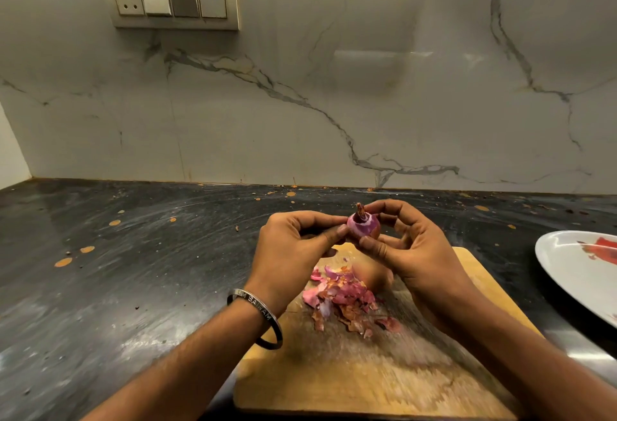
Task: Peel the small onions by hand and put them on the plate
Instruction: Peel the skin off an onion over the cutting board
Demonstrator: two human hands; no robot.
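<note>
A marble wall [334, 87] with grey veins fills the far half of the scene, and a switch panel [170, 1] with one socket sits high on its left. Below it runs the dark, speckled tabletop [117, 270], dotted with small orange flecks. A wooden cutting board [384, 380] lies on the near part of the tabletop, right of centre. A white plate [574, 273] with a red mark rests on the tabletop at the right edge, just beside the board and partly out of view.

Both forearms reach in from the near edge, the left one wearing a metal bangle [257, 317] at the wrist. The left hand [290, 250] and right hand [417, 253] meet above the far end of the board. Between them, raised off the board, is a small onion [363, 227], purple and partly peeled, its dry stem pointing up. Fingers [374, 247] of both hands pinch it narrowly from either side. Under the hands a heap of pink and brown onion skins [344, 297] lies on the board, with a blurred tan shape just beside it that cannot be identified.
</note>
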